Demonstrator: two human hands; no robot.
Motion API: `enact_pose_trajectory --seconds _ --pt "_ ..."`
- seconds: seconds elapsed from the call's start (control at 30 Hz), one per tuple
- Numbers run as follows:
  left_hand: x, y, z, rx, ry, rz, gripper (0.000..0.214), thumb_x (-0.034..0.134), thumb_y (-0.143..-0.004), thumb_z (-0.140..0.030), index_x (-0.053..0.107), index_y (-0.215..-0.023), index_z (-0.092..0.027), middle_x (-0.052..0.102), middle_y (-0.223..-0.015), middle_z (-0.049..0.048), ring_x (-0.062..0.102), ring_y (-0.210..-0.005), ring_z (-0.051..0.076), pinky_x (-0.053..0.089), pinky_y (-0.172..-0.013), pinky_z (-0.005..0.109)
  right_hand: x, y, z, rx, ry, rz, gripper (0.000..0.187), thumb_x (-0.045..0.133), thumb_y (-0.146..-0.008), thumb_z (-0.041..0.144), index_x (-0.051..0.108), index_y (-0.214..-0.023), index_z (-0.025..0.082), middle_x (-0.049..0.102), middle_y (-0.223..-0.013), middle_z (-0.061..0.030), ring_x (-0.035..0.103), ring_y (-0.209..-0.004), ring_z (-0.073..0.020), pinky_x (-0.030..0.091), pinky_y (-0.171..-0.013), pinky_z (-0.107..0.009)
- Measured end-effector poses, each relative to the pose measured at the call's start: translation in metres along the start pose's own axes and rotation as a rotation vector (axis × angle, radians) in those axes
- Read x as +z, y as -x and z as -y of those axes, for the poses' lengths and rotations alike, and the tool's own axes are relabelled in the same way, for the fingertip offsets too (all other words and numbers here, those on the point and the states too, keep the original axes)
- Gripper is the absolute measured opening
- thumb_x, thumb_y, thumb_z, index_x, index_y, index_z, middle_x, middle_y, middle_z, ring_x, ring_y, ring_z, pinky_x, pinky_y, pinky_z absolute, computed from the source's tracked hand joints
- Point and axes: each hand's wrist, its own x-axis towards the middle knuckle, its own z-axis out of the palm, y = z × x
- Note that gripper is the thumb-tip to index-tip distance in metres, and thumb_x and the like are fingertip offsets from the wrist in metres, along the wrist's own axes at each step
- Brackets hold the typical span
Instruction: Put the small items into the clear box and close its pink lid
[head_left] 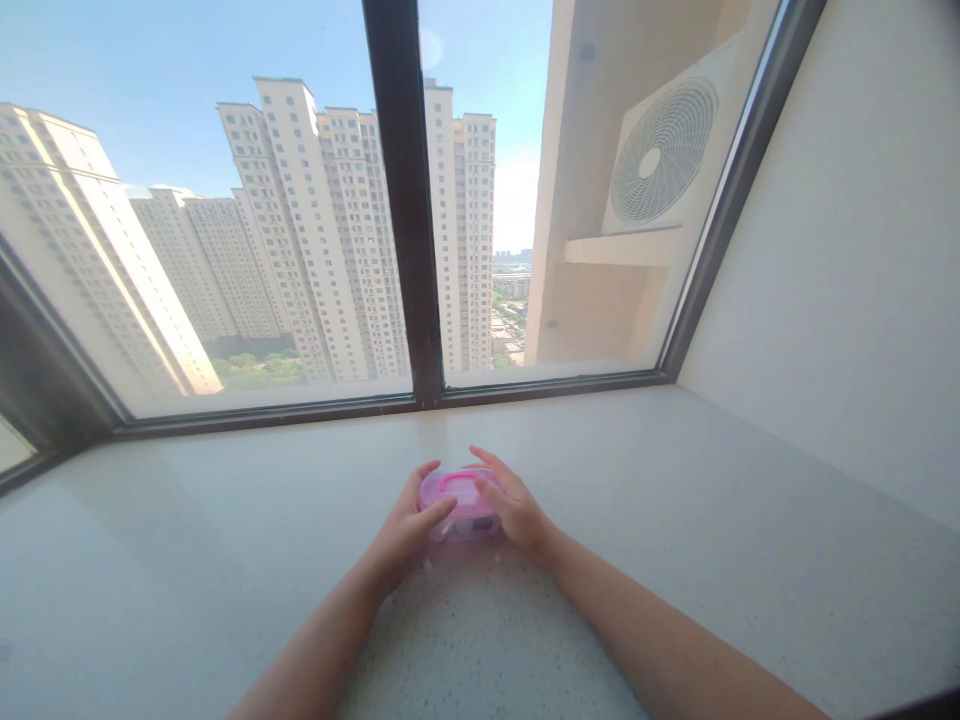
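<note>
A small clear plastic box (463,508) with a pink lid and a pink handle sits on the pale speckled windowsill (465,620). Around its left side wraps my left hand (416,508), the thumb lying on the lid's near edge. My right hand (514,502) grips the right side, thumb on the lid by the handle and index finger lifted off. Something dark shows through the box's front wall, too blurred to name.
Behind the box stands a large window with a dark frame (426,390). A white wall (832,300) closes off the right side. Outside are tall buildings and an air-conditioner unit (660,150).
</note>
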Motion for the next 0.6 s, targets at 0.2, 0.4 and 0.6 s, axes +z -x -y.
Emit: enact_pose_trajectory --seconds 0.2,0.4,0.6 --pt "0.005 -0.001 -0.002 -0.043 0.141 0.016 0.055 0.07 -0.072 -0.039 0.045 -0.118 -0.02 0.063 -0.085 0.0031 0.06 -0.06 0.013 0.044 -0.05 0.021 0.0 0.0 0.006 0.089 0.028 -0.019 0.047 0.059 -0.081 0.038 0.053 -0.123 0.018 0.063 -0.108 -0.0071 0.06 -0.091 -0.0205 0.048 -0.08 -0.033" --pt "0.006 -0.002 0.002 -0.017 0.156 -0.004 0.057 0.07 -0.071 -0.035 0.046 -0.12 -0.02 0.064 -0.089 0.0052 0.064 -0.071 0.018 0.048 -0.057 0.025 -0.003 -0.001 0.012 0.062 0.046 0.032 0.041 0.057 -0.082 0.037 0.058 -0.12 0.018 0.065 -0.105 -0.0068 0.061 -0.091 -0.0202 0.049 -0.08 -0.035" --pt "0.003 -0.003 0.003 0.249 -0.251 -0.074 0.032 0.063 -0.078 -0.035 0.067 -0.107 -0.022 0.059 -0.119 0.0088 0.052 -0.115 0.027 0.037 -0.1 0.04 -0.003 -0.006 0.015 -0.092 0.181 0.066 0.027 0.053 -0.086 0.034 0.072 -0.098 0.019 0.064 -0.108 -0.0079 0.057 -0.103 -0.0217 0.043 -0.093 -0.037"
